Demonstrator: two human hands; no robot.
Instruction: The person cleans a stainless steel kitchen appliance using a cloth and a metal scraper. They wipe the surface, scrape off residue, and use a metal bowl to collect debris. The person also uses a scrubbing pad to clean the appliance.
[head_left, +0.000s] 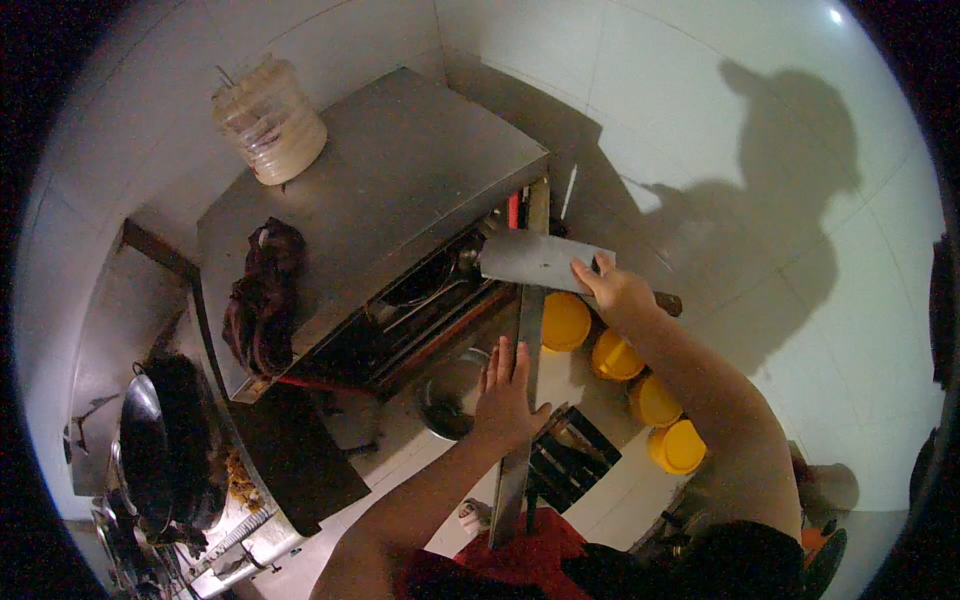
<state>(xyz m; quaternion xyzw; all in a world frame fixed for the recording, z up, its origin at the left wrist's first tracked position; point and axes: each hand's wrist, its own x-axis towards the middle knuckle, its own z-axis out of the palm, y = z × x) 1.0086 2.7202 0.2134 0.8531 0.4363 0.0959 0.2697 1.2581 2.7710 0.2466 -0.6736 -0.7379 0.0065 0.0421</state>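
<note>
In the head view, my right hand (619, 292) holds a broad metal cleaver (536, 259). Its blade points left, and the end of its dark handle sticks out to the right of my hand. Below it, my left hand (510, 397) lies palm down with fingers spread against a long, narrow metal panel edge (531, 322). This edge runs from the corner of a metal-topped cabinet (397, 157) towards my body. Beneath the cabinet top, the front gapes over a dark interior with metal utensils (442, 281), partly hidden by the blade.
Several yellow-lidded containers (566, 322) stand along the right wall. A metal bowl (442, 401) and a black slatted stool (574, 457) are below. The cabinet top bears a plastic jar (274, 127) and a dark cloth (262, 300). A wok (142, 420) sits at left.
</note>
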